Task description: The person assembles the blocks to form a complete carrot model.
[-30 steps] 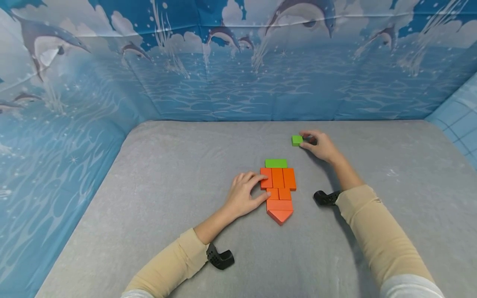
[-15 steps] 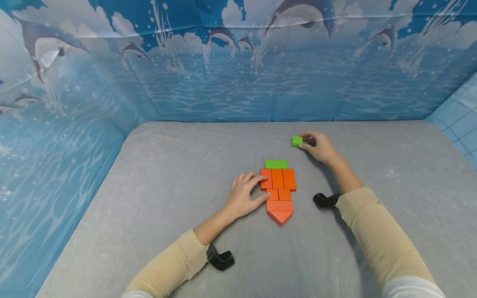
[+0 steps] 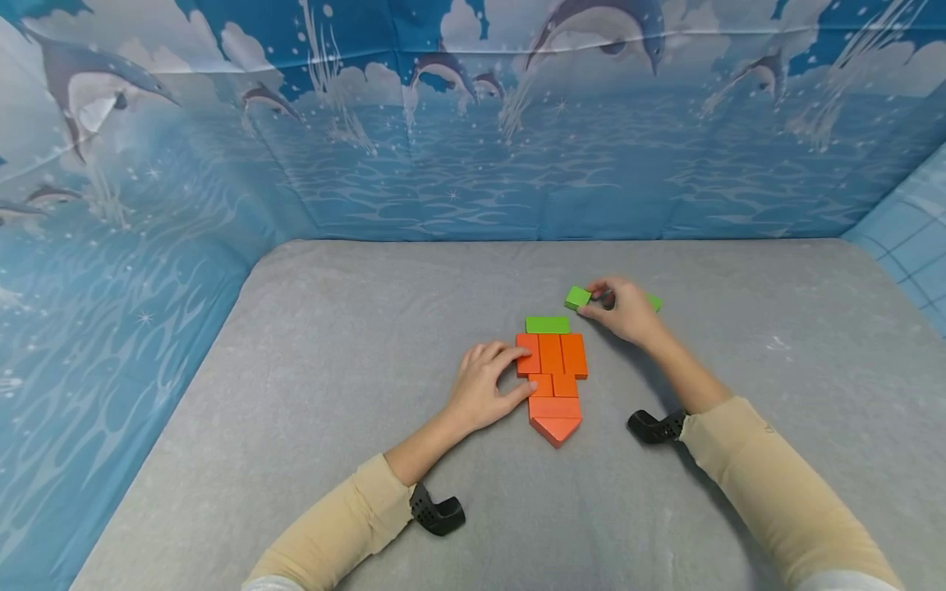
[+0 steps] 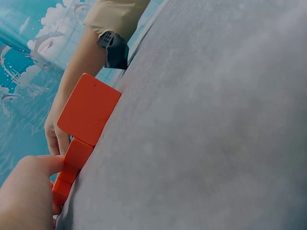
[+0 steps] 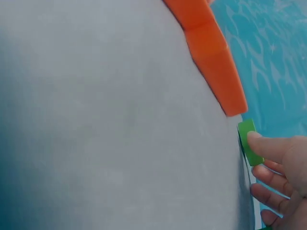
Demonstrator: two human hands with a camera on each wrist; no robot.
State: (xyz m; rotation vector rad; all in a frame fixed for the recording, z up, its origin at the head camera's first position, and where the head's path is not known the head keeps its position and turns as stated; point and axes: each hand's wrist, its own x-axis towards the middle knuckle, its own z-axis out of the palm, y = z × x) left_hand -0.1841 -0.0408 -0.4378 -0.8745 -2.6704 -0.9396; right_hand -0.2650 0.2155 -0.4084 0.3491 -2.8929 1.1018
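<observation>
Green is what moves here: the small green block (image 3: 577, 298) that our right hand (image 3: 624, 312) pinches sat farther up and to the right a second ago, near the centre-right of the head view, and it has now come down and leftward, tilted, to just above and right of the flat green block (image 3: 548, 325) that caps the orange figure (image 3: 554, 377). Our right grip is clenched on that small block, thumb and fingertips (image 5: 255, 139) around its edge, as the right wrist view shows. A second green piece (image 3: 654, 303) now peeks out at the right side of that hand; earlier frames did not show it, and we cannot tell whether the hand holds it or it merely lies on the desk (image 3: 296, 394).

Our left hand (image 3: 484, 387) has not shifted. Its fingers lie straight against the left edge of the orange figure, touching the upper left orange block, the grip relaxed and grasping nothing. In the left wrist view we see the orange triangle tip (image 4: 89, 109) and the row of blocks behind it on the grey cloth.

The orange figure itself sits as before at the centre of the head view, its point toward the lower edge. The right sleeve (image 3: 769, 484) has drawn lower and leftward with the hand.
</observation>
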